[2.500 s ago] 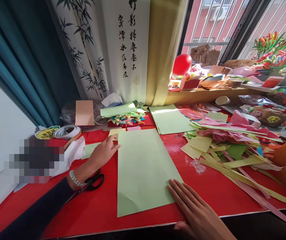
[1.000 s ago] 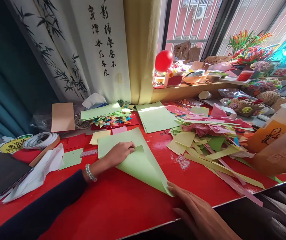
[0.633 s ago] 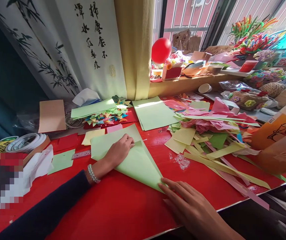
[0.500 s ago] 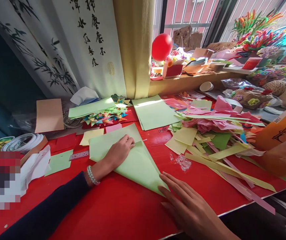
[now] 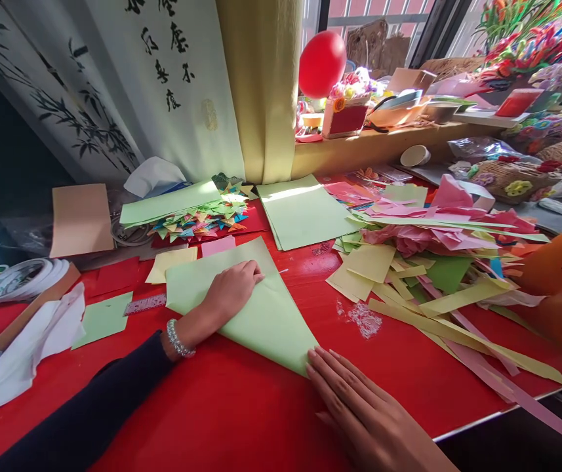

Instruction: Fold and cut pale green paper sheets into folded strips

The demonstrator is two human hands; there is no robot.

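Paper (image 5: 273, 321), light green and folded on a slant, as far as the camera on the head can show, lies flat in the middle of the frame on the red table (image 5: 202, 419). The two hands are apart. The left hand (image 5: 231, 292) is curled on top of the paper; whether it pinches any of it, one cannot tell. The right hand (image 5: 354, 400), lower right of the middle, is flat, with fingers straight and side by side, and its tips touch the paper's pointed corner. If the left hand lets up too soon, the top layer could slip and the fold could come out crooked. If the right hand pushes too hard, the thin corner might crumple. Scraps (image 5: 450, 272) sit at the right of the frame, well apart from the paper.
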